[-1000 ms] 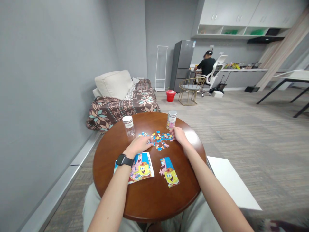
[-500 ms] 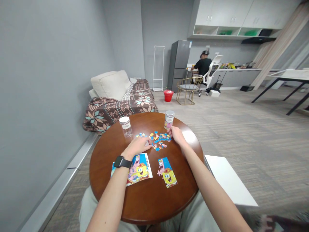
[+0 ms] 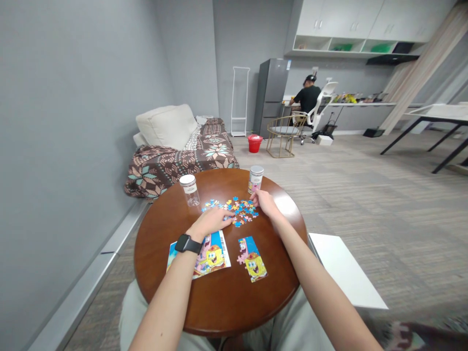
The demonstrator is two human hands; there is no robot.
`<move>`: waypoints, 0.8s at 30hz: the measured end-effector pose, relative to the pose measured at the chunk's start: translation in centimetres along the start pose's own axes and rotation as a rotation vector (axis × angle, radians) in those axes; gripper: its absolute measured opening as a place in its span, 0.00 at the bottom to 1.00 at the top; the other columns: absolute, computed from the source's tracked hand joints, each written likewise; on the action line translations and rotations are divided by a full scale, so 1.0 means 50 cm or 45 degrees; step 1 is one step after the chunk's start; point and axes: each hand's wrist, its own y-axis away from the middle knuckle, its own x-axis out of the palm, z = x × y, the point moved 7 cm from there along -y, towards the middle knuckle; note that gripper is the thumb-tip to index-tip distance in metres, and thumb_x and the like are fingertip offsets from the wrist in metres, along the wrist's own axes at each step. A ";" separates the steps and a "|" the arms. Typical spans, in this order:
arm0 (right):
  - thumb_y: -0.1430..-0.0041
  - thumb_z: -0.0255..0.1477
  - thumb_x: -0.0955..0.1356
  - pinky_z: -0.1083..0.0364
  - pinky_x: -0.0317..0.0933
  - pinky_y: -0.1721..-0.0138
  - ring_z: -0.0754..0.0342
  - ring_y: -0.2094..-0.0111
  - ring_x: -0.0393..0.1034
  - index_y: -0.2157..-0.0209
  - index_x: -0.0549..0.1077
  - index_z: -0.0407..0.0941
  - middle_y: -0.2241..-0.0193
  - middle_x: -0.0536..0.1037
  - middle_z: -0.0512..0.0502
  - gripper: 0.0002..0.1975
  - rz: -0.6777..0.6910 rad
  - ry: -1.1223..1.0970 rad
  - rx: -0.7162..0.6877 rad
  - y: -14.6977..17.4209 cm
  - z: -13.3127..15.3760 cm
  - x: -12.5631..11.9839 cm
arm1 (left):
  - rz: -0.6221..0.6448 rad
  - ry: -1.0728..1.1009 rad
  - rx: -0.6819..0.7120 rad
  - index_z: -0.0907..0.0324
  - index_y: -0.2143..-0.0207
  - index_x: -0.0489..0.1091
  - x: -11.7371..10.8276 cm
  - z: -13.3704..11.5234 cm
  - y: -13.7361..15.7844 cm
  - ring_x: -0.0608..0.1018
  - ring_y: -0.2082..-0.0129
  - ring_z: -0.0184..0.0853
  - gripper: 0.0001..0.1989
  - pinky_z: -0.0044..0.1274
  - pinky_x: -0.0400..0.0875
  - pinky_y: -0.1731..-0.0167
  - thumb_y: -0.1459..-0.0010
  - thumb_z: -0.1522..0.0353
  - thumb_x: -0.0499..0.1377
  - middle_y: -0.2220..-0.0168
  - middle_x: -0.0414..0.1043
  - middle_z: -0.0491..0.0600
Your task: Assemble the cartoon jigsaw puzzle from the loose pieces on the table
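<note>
Loose jigsaw pieces (image 3: 241, 207) lie spread in a pile on the round wooden table (image 3: 219, 307). My left hand (image 3: 211, 220), with a black watch at its wrist, reaches over the near-left side of the pile. Its fingers are stretched out and touch pieces. At the pile's right edge is my right hand (image 3: 265, 201), its fingers bent together; anything between the fingertips is too small to make out. Closer to me lies a partly joined puzzle section (image 3: 253, 261) with a yellow cartoon character. Left of it, a printed picture sheet (image 3: 214, 258) is partly covered by my left forearm.
A clear jar with a white lid (image 3: 190, 190) stands at the table's back left. Behind my right hand is a labelled jar (image 3: 256, 178) with a silvery lid. A white panel (image 3: 347, 268) is beside the table. A person (image 3: 308, 97) sits far back.
My left hand has shifted slightly right over the pieces, its fingers straighter than before. My right hand has moved a little left at the pile's edge. The joined section lies as before.
</note>
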 end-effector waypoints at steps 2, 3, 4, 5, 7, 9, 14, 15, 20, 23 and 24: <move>0.38 0.36 0.56 0.59 0.61 0.69 0.57 0.78 0.67 0.77 0.72 0.43 0.80 0.72 0.50 0.22 0.000 0.013 -0.019 0.001 0.004 0.002 | -0.004 -0.026 -0.017 0.50 0.49 0.75 -0.002 -0.001 0.000 0.80 0.56 0.40 0.17 0.25 0.70 0.57 0.35 0.62 0.51 0.55 0.80 0.50; 0.37 0.36 0.56 0.59 0.61 0.70 0.57 0.78 0.67 0.77 0.71 0.43 0.81 0.72 0.50 0.22 0.004 0.015 -0.026 0.002 0.005 0.002 | -0.006 -0.042 -0.022 0.50 0.50 0.76 -0.003 -0.001 0.000 0.80 0.57 0.40 0.17 0.25 0.70 0.57 0.36 0.62 0.51 0.56 0.80 0.50; 0.37 0.36 0.56 0.59 0.61 0.70 0.57 0.78 0.68 0.77 0.71 0.43 0.81 0.72 0.50 0.22 0.010 0.014 -0.030 0.002 0.005 0.003 | -0.009 -0.058 -0.025 0.50 0.51 0.76 -0.004 0.000 0.000 0.81 0.57 0.41 0.17 0.25 0.70 0.58 0.36 0.63 0.51 0.57 0.81 0.50; 0.37 0.37 0.56 0.59 0.61 0.70 0.57 0.78 0.68 0.77 0.71 0.43 0.81 0.72 0.50 0.21 0.015 0.011 -0.031 0.002 0.006 0.003 | -0.014 -0.074 -0.028 0.51 0.52 0.77 -0.005 0.000 0.000 0.81 0.58 0.41 0.17 0.26 0.70 0.58 0.36 0.63 0.51 0.58 0.81 0.51; 0.37 0.36 0.56 0.59 0.61 0.71 0.57 0.78 0.68 0.77 0.71 0.43 0.81 0.72 0.50 0.21 0.017 0.010 -0.035 0.003 0.006 0.003 | -0.029 -0.104 -0.046 0.52 0.54 0.77 -0.007 0.005 0.000 0.80 0.58 0.42 0.16 0.27 0.70 0.59 0.36 0.63 0.51 0.59 0.80 0.52; 0.37 0.36 0.57 0.59 0.60 0.71 0.57 0.79 0.68 0.76 0.71 0.43 0.81 0.72 0.50 0.21 0.017 0.010 -0.041 0.003 0.006 0.003 | -0.042 -0.118 -0.079 0.53 0.53 0.77 -0.008 0.011 0.000 0.80 0.57 0.44 0.16 0.28 0.70 0.58 0.37 0.63 0.51 0.59 0.80 0.54; 0.36 0.37 0.58 0.60 0.62 0.73 0.59 0.81 0.66 0.76 0.71 0.43 0.82 0.70 0.51 0.20 0.059 -0.056 -0.029 0.004 0.002 0.011 | -0.036 -0.125 -0.118 0.53 0.53 0.76 -0.007 0.016 0.000 0.80 0.57 0.43 0.16 0.27 0.70 0.57 0.37 0.63 0.51 0.60 0.80 0.54; 0.36 0.38 0.58 0.60 0.62 0.74 0.59 0.82 0.65 0.76 0.70 0.44 0.82 0.70 0.52 0.19 0.068 -0.073 -0.023 0.004 0.001 0.013 | -0.036 -0.129 -0.122 0.53 0.53 0.76 -0.006 0.016 0.000 0.80 0.57 0.43 0.16 0.27 0.70 0.57 0.37 0.63 0.51 0.60 0.80 0.54; 0.36 0.38 0.58 0.59 0.63 0.79 0.59 0.84 0.63 0.75 0.70 0.44 0.83 0.68 0.53 0.19 0.105 -0.102 -0.010 0.008 0.003 0.020 | -0.033 -0.137 -0.136 0.54 0.51 0.74 -0.005 0.018 -0.001 0.80 0.58 0.44 0.17 0.28 0.71 0.58 0.37 0.62 0.52 0.60 0.80 0.55; 0.35 0.38 0.58 0.59 0.63 0.80 0.59 0.84 0.62 0.75 0.70 0.44 0.83 0.68 0.52 0.19 0.111 -0.105 -0.017 0.010 0.005 0.022 | -0.038 -0.125 -0.124 0.55 0.51 0.75 -0.008 0.016 0.000 0.80 0.58 0.45 0.17 0.29 0.71 0.57 0.36 0.63 0.51 0.59 0.80 0.55; 0.35 0.38 0.58 0.60 0.63 0.80 0.59 0.84 0.62 0.75 0.70 0.44 0.83 0.67 0.52 0.19 0.114 -0.110 -0.018 0.010 0.005 0.023 | -0.040 -0.120 -0.124 0.55 0.52 0.75 -0.009 0.016 0.001 0.80 0.58 0.44 0.17 0.29 0.71 0.57 0.37 0.63 0.51 0.60 0.80 0.55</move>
